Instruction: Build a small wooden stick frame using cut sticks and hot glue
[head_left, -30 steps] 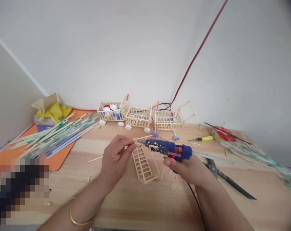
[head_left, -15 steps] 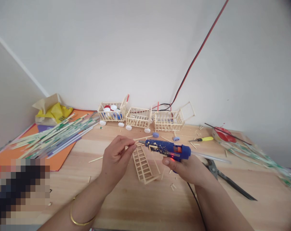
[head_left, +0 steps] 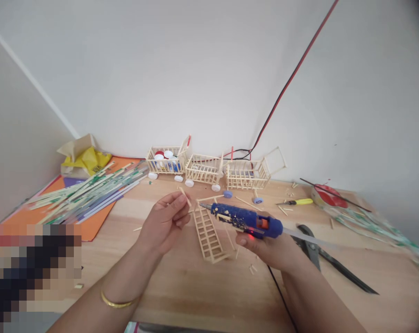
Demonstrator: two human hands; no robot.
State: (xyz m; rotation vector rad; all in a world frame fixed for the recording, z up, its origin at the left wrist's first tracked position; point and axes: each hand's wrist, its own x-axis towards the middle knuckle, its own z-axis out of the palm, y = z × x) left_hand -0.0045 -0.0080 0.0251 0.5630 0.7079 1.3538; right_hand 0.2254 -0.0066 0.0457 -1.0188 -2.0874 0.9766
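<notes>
My left hand pinches a short wooden stick between thumb and fingers, its tip pointing up and away. My right hand grips a blue glue gun with a red light lit, nozzle pointing left toward the stick. Between the hands a small ladder-like frame of sticks lies flat on the wooden table. A clear glue stick juts from the gun's back.
Three stick-built carts stand along the wall; the left one holds bottle caps. A bundle of long sticks lies on orange paper at left. Scissors, a yellow-handled tool, a red tape roll and a red-black cable sit right.
My left hand drew the stick away from the gun's nozzle and turned it upward. The view shifted slightly to the right.
</notes>
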